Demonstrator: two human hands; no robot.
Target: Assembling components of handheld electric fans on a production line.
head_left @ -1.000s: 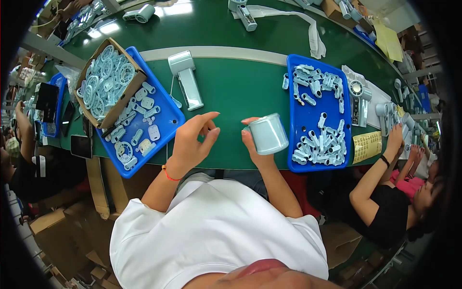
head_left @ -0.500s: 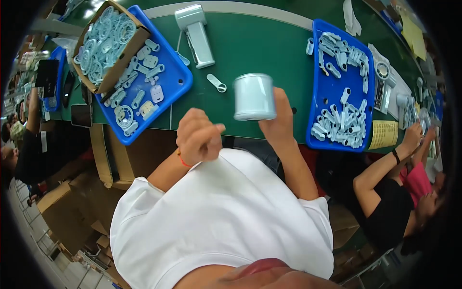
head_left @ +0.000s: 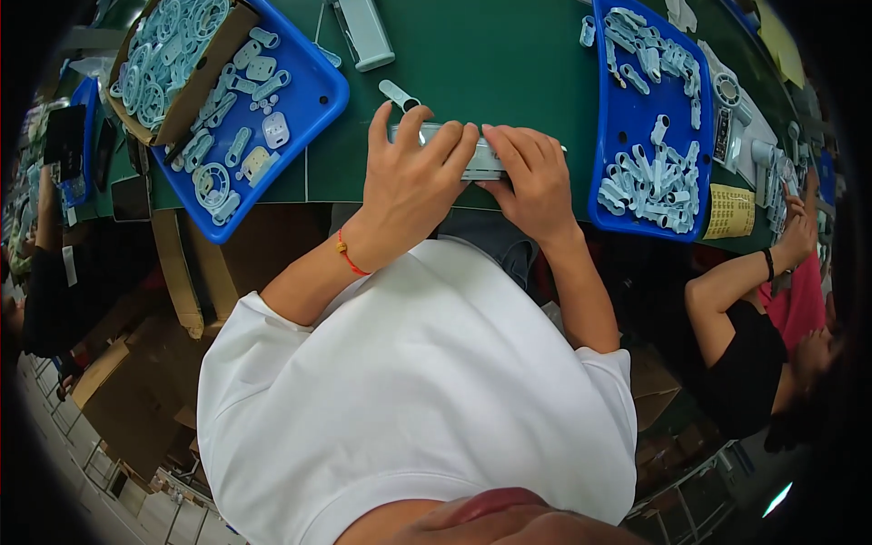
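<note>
A pale blue plastic housing (head_left: 483, 162) lies low over the green table's near side, between my hands. My left hand (head_left: 413, 163) has its fingers bent over the left part of the housing and covers most of that end. Around the right part, my right hand (head_left: 534, 177) grips with the thumb underneath and the fingers on top. Just beyond my left fingertips is a small pale oblong part with a dark round hole (head_left: 397, 94). Farther off, a longer pale plastic body (head_left: 365, 36) rests on the table.
At left, a blue tray (head_left: 313, 118) carries loose pale parts and a cardboard box (head_left: 204, 77) full of rings. Another blue tray (head_left: 627, 136) at right bears two groups of small oblong parts. A yellow printed sheet (head_left: 729, 212) and a co-worker's arm (head_left: 722, 309) are beyond it.
The housing, held up in my right hand before, is now lower and turned to show a narrower side. My left hand has moved forward from near my chest and taken hold of it.
</note>
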